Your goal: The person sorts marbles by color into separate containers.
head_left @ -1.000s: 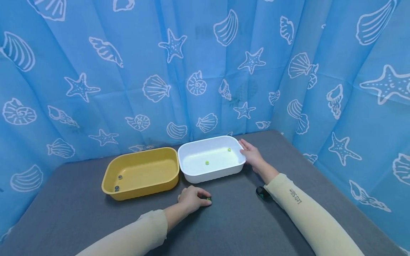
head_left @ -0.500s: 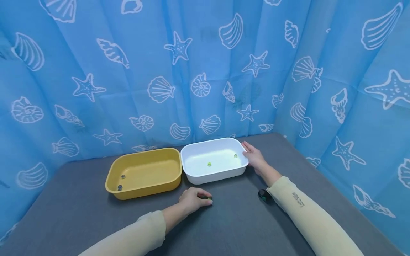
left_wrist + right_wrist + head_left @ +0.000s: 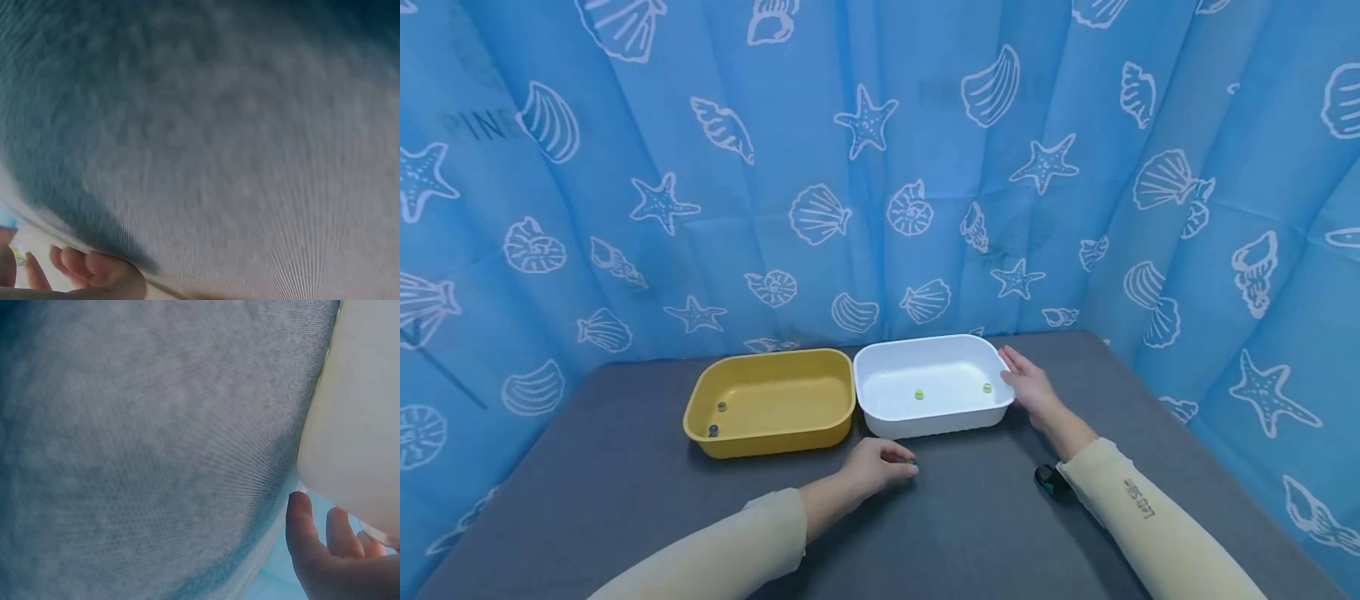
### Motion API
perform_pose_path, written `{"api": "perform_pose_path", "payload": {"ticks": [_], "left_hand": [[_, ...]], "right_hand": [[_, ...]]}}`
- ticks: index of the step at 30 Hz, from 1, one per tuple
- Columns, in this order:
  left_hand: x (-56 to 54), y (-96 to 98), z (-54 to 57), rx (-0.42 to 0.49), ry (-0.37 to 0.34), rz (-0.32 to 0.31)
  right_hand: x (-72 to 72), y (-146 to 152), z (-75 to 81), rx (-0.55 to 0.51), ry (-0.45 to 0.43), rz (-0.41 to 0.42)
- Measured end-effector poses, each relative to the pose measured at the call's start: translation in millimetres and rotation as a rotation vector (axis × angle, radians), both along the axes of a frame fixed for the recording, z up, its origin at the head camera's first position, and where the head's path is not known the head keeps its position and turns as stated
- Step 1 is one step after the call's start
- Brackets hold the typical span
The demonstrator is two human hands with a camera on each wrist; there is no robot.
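Observation:
In the head view, my left hand [image 3: 876, 465] is low over the grey table in front of the basins. Its thumb and fingers pinch a small dark-and-green piece [image 3: 911, 461], mostly hidden by the fingers. A yellow-green bit [image 3: 19, 255] shows among the fingers in the left wrist view. My right hand [image 3: 1032, 388] holds the right end of a white basin [image 3: 880, 425], thumb over the rim and the other fingers along the outside. Inside that basin lie two small yellow-green pieces, one near the middle [image 3: 919, 394] and one to the right [image 3: 987, 387].
Left of the white basin, side by side with it, stands a yellow basin [image 3: 775, 444] with two small dark grey pieces [image 3: 713, 431] at its left end. A black rounded object [image 3: 1051, 481] is beside my right sleeve. A blue shell-print curtain [image 3: 880, 250] hangs behind the table.
The head view has swung left, so the whole scene sits further right in it. Both hands keep nearly the same places and grips; the basins' contents look the same.

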State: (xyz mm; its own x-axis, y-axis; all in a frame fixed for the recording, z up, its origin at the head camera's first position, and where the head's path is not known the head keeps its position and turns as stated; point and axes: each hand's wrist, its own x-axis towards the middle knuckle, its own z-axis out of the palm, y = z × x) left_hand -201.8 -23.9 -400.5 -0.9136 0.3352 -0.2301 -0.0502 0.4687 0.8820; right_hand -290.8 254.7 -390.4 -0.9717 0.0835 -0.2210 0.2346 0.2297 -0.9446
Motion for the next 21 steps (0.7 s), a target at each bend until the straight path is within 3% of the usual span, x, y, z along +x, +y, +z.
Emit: {"api": "perform_pose_path", "payload": {"ticks": [6,10,17,21], "left_hand": [[-8.2,-5.7,12.2,0.136,0.037,-0.019],[-15.2,-5.3,22.2,0.206,0.082,0.004],[-36.1,5.1,36.6,0.263,0.185,0.097],[-51.0,15.0,40.5,0.262,0.179,0.183]], "right_hand": [[-1.4,-1,-0.6,0.022,-0.010,-0.025],[-3.0,-1,-0.7,0.024,-0.013,-0.038],[-1.8,-1,-0.1,0.015,-0.020,-0.030],[-0.8,0,-0.3,0.011,-0.025,-0.032]]}}
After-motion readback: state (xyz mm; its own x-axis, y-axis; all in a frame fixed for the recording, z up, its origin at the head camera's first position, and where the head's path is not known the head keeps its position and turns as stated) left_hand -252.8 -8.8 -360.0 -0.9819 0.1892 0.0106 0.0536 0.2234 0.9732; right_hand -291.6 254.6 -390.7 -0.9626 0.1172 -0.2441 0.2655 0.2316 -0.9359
